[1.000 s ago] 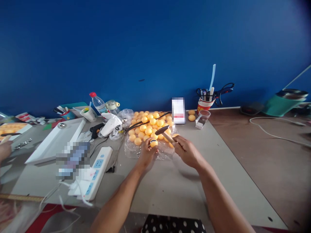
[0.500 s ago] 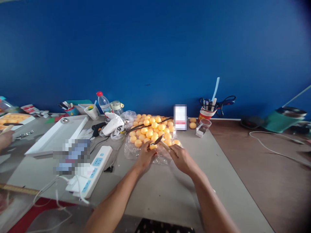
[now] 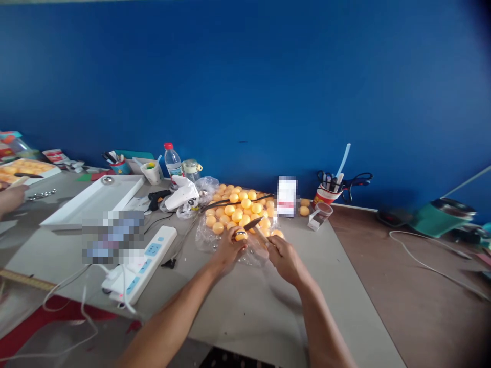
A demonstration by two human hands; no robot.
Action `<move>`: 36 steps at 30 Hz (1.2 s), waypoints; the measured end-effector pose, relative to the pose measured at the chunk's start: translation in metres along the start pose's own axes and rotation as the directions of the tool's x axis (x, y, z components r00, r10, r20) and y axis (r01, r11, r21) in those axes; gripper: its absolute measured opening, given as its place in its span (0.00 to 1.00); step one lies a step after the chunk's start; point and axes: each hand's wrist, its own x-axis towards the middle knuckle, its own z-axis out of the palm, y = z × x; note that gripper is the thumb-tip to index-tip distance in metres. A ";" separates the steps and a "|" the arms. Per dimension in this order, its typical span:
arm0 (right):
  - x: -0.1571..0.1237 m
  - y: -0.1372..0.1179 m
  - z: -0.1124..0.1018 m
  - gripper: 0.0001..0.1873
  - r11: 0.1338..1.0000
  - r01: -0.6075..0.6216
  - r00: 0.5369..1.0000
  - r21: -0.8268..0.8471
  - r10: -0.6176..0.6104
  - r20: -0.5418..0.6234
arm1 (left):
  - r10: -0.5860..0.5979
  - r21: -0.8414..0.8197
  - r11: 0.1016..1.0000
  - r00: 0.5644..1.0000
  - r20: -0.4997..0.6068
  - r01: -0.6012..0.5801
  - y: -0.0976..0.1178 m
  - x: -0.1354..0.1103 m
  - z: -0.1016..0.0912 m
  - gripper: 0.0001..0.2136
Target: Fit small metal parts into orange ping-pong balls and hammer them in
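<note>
My left hand grips an orange table tennis ball that has a shiny, dark-edged band across its top. Closed around the pale wooden handle of a small knife is my right hand. The knife's dark, leaf-shaped blade points up and to the left, just above the ball and apart from it. Right behind both hands lies a clear plastic bag with many orange balls in and on it. Black straps run across the pile.
A white power strip with cables lies left, near a blurred-out phone and a shallow white tray. Behind stand a bottle and a cup of pens. A co-worker's hand holds a similar tool at far left.
The knife blade has lifted off the ball, and the ball's shiny band now shows more. The whole view has shifted slightly. The co-worker's hand has come further into view.
</note>
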 end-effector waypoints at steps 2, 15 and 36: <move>0.000 -0.001 0.002 0.13 0.999 0.028 0.999 -0.024 -0.028 0.032 | -0.022 -0.031 0.999 1.000 -0.007 0.022 0.002 0.000 0.000 0.19; 0.000 -0.002 0.003 0.12 1.000 0.007 1.000 0.003 -0.007 0.006 | 0.007 0.047 0.999 1.000 0.008 -0.007 0.006 -0.003 0.002 0.18; 0.000 -0.002 0.002 0.12 1.000 0.002 1.000 0.005 -0.002 0.031 | 0.016 0.088 0.996 1.000 0.020 -0.018 -0.006 0.003 -0.001 0.21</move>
